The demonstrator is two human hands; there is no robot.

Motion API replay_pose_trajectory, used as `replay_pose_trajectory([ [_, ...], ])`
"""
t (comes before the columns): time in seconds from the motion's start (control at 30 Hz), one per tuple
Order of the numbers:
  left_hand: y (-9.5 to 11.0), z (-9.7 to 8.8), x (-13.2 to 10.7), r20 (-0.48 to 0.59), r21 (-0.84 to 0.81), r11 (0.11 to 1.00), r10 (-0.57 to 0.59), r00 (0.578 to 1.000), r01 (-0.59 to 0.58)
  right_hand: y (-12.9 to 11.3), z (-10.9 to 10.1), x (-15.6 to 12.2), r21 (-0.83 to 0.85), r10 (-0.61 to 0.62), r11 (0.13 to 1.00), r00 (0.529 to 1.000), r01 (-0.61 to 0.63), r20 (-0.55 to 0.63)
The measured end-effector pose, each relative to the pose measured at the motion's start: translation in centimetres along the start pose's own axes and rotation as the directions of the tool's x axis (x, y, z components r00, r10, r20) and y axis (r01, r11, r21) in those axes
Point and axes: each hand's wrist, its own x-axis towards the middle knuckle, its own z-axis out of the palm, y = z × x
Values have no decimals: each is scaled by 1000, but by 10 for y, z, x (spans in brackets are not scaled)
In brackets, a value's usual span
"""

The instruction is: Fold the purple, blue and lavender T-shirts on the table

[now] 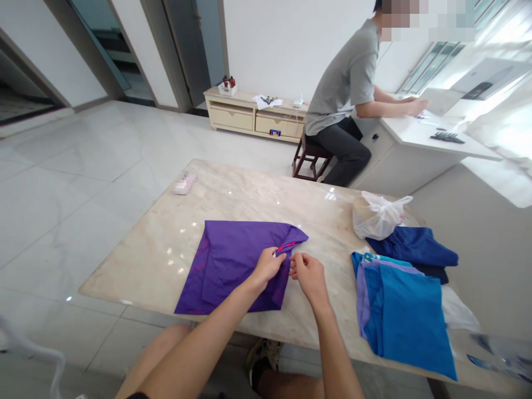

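A purple garment point(239, 249) lies folded flat on the marble-topped table point(145, 244) in front of me. Its right side is bunched, and a strip of pink-red trim point(288, 245) shows there. My left hand point(268, 266) rests over the garment and pinches the bunched cloth beside this trim. Just right of it, at the garment's right edge, is my right hand point(308, 274), its fingers curled and thumb drawn in. What lies between the right fingertips is too small to make out.
Blue folded clothes point(411, 310) and dark blue cloth point(415, 246) lie at the right, by a tied white plastic bag point(380, 216). A small pinkish item point(185, 183) sits at the far left corner. Beyond, a person in grey point(344, 83) sits at a white desk point(415, 130).
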Motion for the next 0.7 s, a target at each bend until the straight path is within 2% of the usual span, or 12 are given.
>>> replay_pose_trajectory([
  [0.07,-4,1,-13,-13,102,992,77,997,-75,5,-2,6,2,173,985,985,-173,-25],
  [0.13,-11,1,-31,37,247,954,164,986,-168,10,-1,11,-13,317,948,948,-317,26],
  [0.2,-19,-1,-52,126,354,906,200,972,-232,13,0,13,-14,382,924,923,-382,44],
  [0.23,-22,-2,-62,161,374,895,194,968,-241,14,1,14,-14,378,926,926,-378,10],
  [0.33,-26,-6,-85,216,383,896,150,965,-225,14,-4,17,-43,285,954,942,-296,-177],
  [0.43,-20,-11,-101,263,363,904,133,956,-225,9,-15,19,-90,139,979,921,-183,-364],
  [0.5,-13,-14,-108,297,347,903,150,943,-253,2,-22,19,-129,-6,990,882,-62,-472],
  [0.57,-6,-19,-113,309,359,891,167,936,-277,-6,-25,16,-187,-132,982,823,32,-553],
  [0.63,2,-25,-115,295,392,879,160,942,-272,-16,-23,13,-254,-204,966,776,58,-597],
  [0.7,8,-33,-116,269,417,873,146,952,-252,-27,-17,11,-312,-250,948,759,64,-602],
])
